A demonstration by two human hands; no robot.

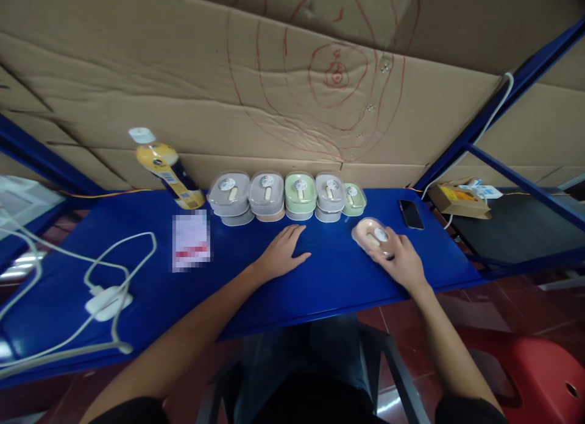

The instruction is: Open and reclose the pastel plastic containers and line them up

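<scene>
My right hand (403,261) is closed around the right side of a pink lidded food container (369,236) with a clear cover, a round sticker and a pale tab. The container is slightly tilted above or on the blue table; I cannot tell which. Resting on the table, my left hand (284,251) has its fingers apart and holds nothing. Beyond it stands a row of stacked containers: a grey one (229,192), another grey one (266,194) over a pinkish one, a green stack (300,194), a grey stack (329,195) and a small green one (354,200).
A yellow bottle (167,171) and a blurred-out packet (191,240) stand left of the row. White cables and a white adapter (108,302) lie at the left. To the right are a phone (411,214), an open carton (459,200) and a red stool (539,375).
</scene>
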